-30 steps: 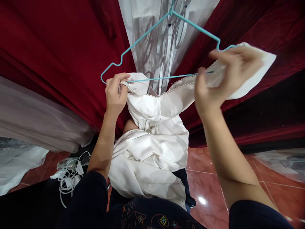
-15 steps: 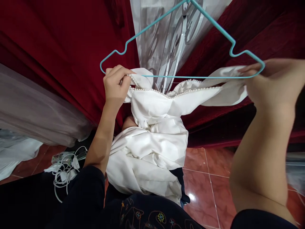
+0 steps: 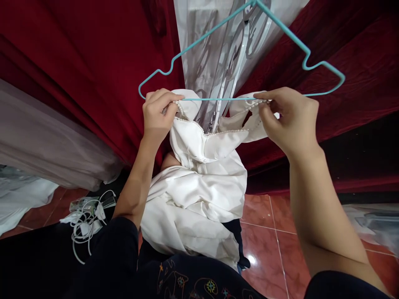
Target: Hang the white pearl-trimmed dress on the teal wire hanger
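Note:
A white satin dress (image 3: 199,187) with a pearl-beaded neckline drapes over my lap, its top raised toward a light-blue clothes hanger (image 3: 215,27). My left hand (image 3: 160,110) pinches the left shoulder part of the dress against the hanger's bottom bar, near its left end. On the other side, my right hand (image 3: 285,116) pinches the beaded right shoulder part at the same bar, with thumb and forefinger closed. The hanger's right end sticks out past that hand. Its hook lies beyond the top edge of the view.
Dark red curtains (image 3: 87,54) hang on both sides of a white metal frame (image 3: 233,66). At lower left, white cables (image 3: 85,232) lie tangled on a black surface. Grey sheer fabric (image 3: 46,137) hangs at left. The floor has reddish tiles (image 3: 262,236).
My right hand has moved left and inward along the hanger's bar, from its right end, drawing in the dress's right shoulder part. My left hand keeps its grip and shifts slightly right.

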